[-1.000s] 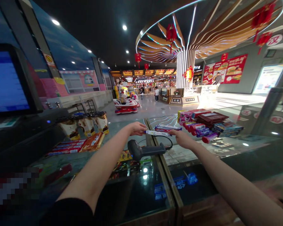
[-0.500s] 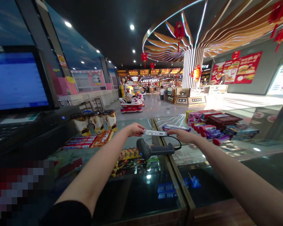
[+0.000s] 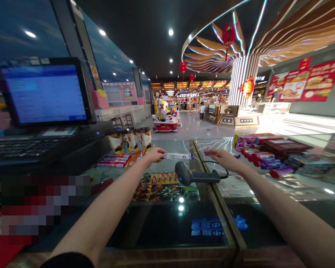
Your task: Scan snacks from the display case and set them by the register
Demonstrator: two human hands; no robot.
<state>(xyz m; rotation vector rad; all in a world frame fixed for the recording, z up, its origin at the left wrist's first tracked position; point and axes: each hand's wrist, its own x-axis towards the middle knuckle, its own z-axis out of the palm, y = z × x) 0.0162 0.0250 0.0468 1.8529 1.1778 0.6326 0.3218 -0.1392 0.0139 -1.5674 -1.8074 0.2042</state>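
Note:
My left hand (image 3: 155, 155) pinches the left end of a slim candy roll (image 3: 178, 156), its pale printed side showing and dark blue at its ends. The roll is held level above the glass counter, behind a grey barcode scanner (image 3: 197, 175) lying on its side. My right hand (image 3: 222, 158) is apart from that roll, fingers stretched out over another dark-wrapped candy roll (image 3: 238, 156) on the counter. The hand hides most of this second roll, and I cannot tell whether the fingertips touch it.
Left of the hands are lidded cups (image 3: 130, 140), red candy packs (image 3: 113, 160), a keyboard (image 3: 30, 149) and a lit monitor (image 3: 47, 93). Boxes (image 3: 249, 140) and candy tubes (image 3: 281, 172) pile up at right. The scanner's cable (image 3: 227, 169) loops rightward. More packs show under the glass counter (image 3: 150, 223).
My right hand has let go of the candy roll's right end and moved over the other roll. My left hand keeps the first roll, shifted leftward from the scanner. The view has turned left.

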